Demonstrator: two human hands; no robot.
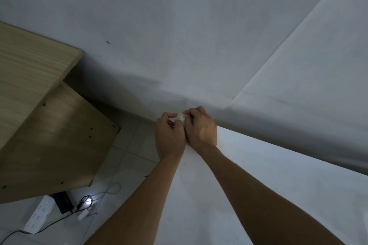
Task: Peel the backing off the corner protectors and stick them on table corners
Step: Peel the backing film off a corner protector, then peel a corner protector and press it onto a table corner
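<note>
Nearest, on the floor at the lower left, one white power strip [37, 217] lay under one wooden desk [29, 77]. Further on, two hands met at the far corner of the white table [258, 185]. Between them was one clear corner protector [180, 118]: the left hand [169, 135] pinched it with curled fingers and the right hand [201, 127] gripped its other side.
</note>
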